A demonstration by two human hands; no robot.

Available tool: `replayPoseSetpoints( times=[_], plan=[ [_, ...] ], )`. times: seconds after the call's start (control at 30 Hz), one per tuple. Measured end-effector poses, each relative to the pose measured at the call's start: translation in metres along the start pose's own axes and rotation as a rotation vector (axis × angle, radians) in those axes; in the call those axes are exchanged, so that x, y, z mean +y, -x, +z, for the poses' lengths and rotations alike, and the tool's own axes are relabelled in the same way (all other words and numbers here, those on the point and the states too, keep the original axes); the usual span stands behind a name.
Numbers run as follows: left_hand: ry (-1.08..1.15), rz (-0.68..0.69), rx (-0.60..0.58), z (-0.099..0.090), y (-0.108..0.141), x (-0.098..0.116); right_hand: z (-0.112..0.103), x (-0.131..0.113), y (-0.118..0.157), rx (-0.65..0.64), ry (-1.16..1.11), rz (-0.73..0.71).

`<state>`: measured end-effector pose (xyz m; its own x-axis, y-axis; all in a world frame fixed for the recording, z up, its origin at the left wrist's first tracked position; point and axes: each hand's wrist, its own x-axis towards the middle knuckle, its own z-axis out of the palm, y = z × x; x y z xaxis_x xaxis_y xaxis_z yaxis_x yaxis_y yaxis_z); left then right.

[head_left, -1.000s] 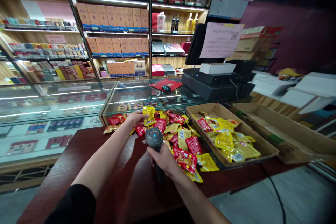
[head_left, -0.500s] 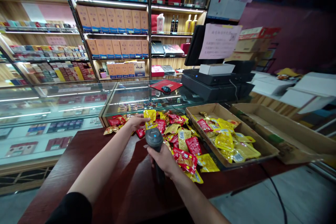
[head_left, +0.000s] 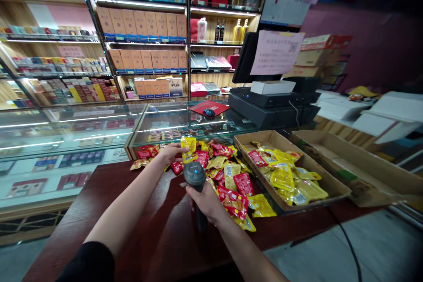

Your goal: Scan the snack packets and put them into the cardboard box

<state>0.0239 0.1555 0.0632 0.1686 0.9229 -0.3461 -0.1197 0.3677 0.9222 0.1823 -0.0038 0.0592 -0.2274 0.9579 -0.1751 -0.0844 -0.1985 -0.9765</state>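
My right hand (head_left: 207, 202) is wrapped round the handle of a dark barcode scanner (head_left: 194, 175), held upright above the brown counter with a small blue light on its top. Just beyond the scanner's head, my left hand (head_left: 171, 153) pinches a yellow snack packet (head_left: 188, 146) by its left side. Red, yellow and gold snack packets (head_left: 232, 177) lie in a loose heap behind and to the right of both hands. The packet's lower part is partly covered by the scanner.
Right of the heap stands a shallow cardboard box (head_left: 317, 172) with more packets, beside a second cardboard tray (head_left: 373, 163). A glass display case (head_left: 165, 116) borders the counter (head_left: 132, 211). Behind are a cash register monitor (head_left: 245, 59), a mouse (head_left: 209, 112) and a black cable (head_left: 346, 238).
Almost nothing differs. Both hands keep their grip on the packet and the scanner, in nearly the same place.
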Motion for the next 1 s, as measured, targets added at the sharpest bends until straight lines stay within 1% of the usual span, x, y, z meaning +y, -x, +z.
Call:
replayPoseSetpoints(
  times=[0.17,0.3,0.37,0.43,0.5,0.57,0.6,0.63,0.7,0.77,0.83,0.93,1.0],
  plan=[
    [0.001,-0.005,0.03,0.001,-0.001,0.0,-0.002,0.004,-0.002,-0.008,0.023,-0.021],
    [0.001,0.003,-0.004,-0.001,-0.001,0.001,0.0,0.006,-0.002,-0.018,0.017,-0.004],
    [-0.002,0.003,-0.004,0.0,0.002,0.002,-0.002,0.004,-0.002,0.002,0.003,-0.029],
    [0.007,-0.005,0.002,0.0,0.007,0.001,-0.009,-0.001,-0.006,0.064,-0.028,-0.095],
    [0.026,-0.023,0.005,0.0,0.013,-0.002,-0.022,-0.008,-0.014,0.15,-0.096,-0.105],
    [0.048,-0.053,-0.004,-0.001,0.017,-0.007,-0.039,-0.019,-0.027,0.198,-0.209,0.032],
    [0.053,-0.071,-0.011,-0.002,0.019,-0.01,-0.048,-0.025,-0.035,0.146,-0.262,0.1],
    [0.055,-0.086,-0.018,-0.003,0.02,-0.014,-0.056,-0.031,-0.042,0.054,-0.322,0.165],
    [0.051,-0.108,-0.018,-0.003,0.024,-0.02,-0.068,-0.042,-0.057,-0.148,-0.416,0.236],
    [0.057,-0.11,-0.009,-0.002,0.027,-0.024,-0.075,-0.049,-0.069,-0.263,-0.484,0.282],
    [0.083,-0.111,-0.006,0.001,0.031,-0.025,-0.079,-0.051,-0.077,-0.297,-0.519,0.323],
    [0.135,-0.132,-0.014,0.009,0.036,-0.023,-0.085,-0.051,-0.084,-0.279,-0.519,0.367],
    [0.154,-0.156,-0.031,0.018,0.036,-0.019,-0.093,-0.051,-0.085,-0.255,-0.507,0.379]
  ],
)
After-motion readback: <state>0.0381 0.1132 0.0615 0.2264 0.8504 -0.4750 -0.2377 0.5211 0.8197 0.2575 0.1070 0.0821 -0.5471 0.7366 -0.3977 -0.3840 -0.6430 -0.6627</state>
